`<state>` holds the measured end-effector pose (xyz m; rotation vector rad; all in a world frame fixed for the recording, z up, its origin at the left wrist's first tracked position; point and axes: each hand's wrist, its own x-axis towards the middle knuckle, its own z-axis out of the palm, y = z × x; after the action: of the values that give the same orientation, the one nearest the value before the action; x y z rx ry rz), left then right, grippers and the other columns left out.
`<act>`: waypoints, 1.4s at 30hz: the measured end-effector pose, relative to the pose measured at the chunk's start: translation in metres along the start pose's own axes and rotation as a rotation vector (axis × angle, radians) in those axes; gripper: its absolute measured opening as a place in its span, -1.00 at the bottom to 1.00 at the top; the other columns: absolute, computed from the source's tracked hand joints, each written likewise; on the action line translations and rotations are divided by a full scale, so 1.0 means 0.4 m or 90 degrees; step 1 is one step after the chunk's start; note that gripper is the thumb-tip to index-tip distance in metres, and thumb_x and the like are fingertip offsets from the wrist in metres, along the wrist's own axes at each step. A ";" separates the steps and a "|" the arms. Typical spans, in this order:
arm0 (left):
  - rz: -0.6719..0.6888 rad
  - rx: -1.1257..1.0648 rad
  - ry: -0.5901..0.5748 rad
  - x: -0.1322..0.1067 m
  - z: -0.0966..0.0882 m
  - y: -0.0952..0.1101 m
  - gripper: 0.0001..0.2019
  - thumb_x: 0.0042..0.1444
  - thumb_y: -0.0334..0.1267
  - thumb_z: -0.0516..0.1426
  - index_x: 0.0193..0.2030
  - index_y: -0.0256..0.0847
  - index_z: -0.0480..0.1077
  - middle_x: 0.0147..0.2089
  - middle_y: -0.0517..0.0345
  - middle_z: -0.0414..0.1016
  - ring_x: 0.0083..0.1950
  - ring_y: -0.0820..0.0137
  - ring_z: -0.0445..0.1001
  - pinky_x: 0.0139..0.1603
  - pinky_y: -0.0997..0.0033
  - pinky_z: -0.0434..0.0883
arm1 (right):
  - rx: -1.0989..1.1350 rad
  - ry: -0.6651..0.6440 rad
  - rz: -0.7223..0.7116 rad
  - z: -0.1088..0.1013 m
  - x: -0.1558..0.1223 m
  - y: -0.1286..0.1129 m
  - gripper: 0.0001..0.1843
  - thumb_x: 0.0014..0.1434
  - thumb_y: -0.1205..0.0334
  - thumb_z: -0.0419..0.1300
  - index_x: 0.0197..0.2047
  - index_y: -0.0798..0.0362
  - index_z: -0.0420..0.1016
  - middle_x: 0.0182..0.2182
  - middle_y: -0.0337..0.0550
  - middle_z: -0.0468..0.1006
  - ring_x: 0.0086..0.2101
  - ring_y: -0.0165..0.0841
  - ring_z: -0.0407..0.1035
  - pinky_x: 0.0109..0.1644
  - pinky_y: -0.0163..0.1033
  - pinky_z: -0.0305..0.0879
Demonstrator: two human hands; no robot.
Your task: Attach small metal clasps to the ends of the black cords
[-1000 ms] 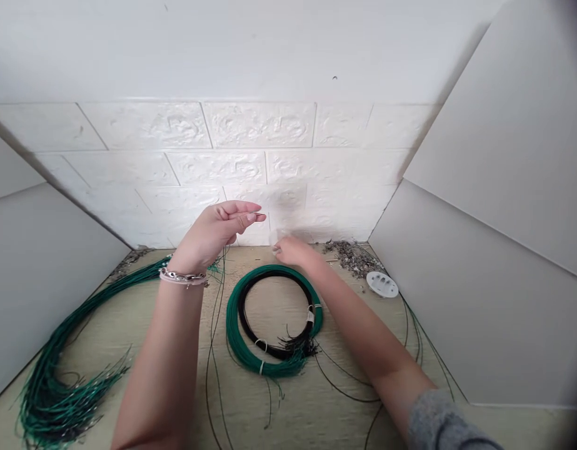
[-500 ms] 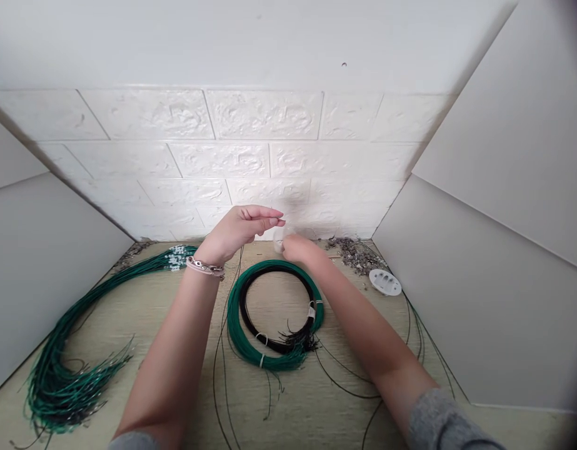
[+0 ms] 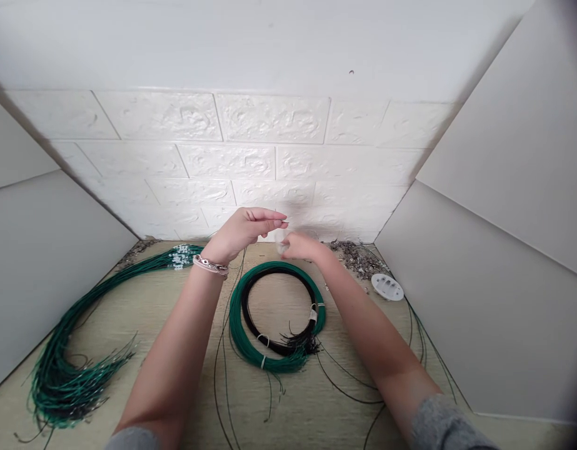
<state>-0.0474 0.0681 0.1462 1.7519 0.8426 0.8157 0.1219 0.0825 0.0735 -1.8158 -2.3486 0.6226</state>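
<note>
In front of the white brick wall, my left hand (image 3: 244,232) pinches a thin dark wire between thumb and fingertips, its tip just showing past them. Thin wires (image 3: 242,259) run down below that hand toward the near side of the table. Just right of it, my right hand (image 3: 301,245) is closed, with fingers curled at a small translucent piece (image 3: 281,240); blur hides what the fingertips hold. Below both hands lies a coil of green wires (image 3: 244,334) around a coil of black wires (image 3: 245,306), bound with white ties.
At left lies a long bundle of green wires (image 3: 82,306) with white tags (image 3: 180,257) at its far end. A white oval piece with slots (image 3: 387,287) rests at right, near grey scraps (image 3: 358,257). Grey panels (image 3: 480,300) enclose both sides; loose wires cross the tabletop.
The view has shifted slightly. My right hand has turned a little, and its fingers now show beside the translucent piece. My left hand keeps its pinch on the wire.
</note>
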 end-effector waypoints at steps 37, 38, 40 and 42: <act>-0.060 -0.047 -0.050 0.007 0.024 -0.043 -0.72 -0.10 -0.13 0.20 -0.29 -0.29 0.48 -0.30 0.02 0.52 -0.54 0.61 0.14 -0.60 0.57 0.00 | 0.614 0.396 -0.077 -0.079 -0.092 -0.022 -0.75 -0.03 0.09 0.21 -0.35 0.09 0.50 -0.48 -0.23 0.48 -0.64 -0.54 0.16 -0.59 -0.38 0.12; -0.053 -0.047 -0.054 0.001 0.031 -0.035 -0.73 -0.10 -0.13 0.20 -0.31 -0.29 0.49 -0.32 0.03 0.52 -0.54 0.61 0.15 -0.60 0.57 0.01 | 0.665 0.384 -0.093 -0.079 -0.109 -0.024 -0.73 -0.04 0.06 0.22 -0.37 0.10 0.49 -0.48 -0.23 0.47 -0.67 -0.58 0.11 -0.62 -0.39 0.07; -0.042 -0.056 -0.064 -0.012 0.047 -0.019 -0.76 -0.09 -0.15 0.20 -0.33 -0.28 0.49 -0.35 0.06 0.51 -0.54 0.61 0.15 -0.59 0.57 0.04 | 0.762 0.354 -0.109 -0.069 -0.138 -0.027 -0.70 -0.07 0.01 0.25 -0.41 0.10 0.47 -0.49 -0.24 0.45 -0.68 -0.61 0.05 -0.65 -0.40 -0.01; -0.043 -0.072 -0.078 -0.024 0.061 -0.008 -0.78 -0.09 -0.17 0.19 -0.34 -0.28 0.48 -0.36 0.09 0.50 -0.55 0.62 0.15 -0.58 0.57 0.07 | 0.865 0.310 -0.107 -0.051 -0.160 -0.032 -0.69 -0.11 0.01 0.29 -0.43 0.09 0.46 -0.51 -0.26 0.42 -0.66 -0.61 0.06 -0.64 -0.41 0.00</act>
<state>-0.0328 0.0492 0.1347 1.6476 0.7561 0.6911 0.1349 0.0244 0.1072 -0.9266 -1.1227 1.1505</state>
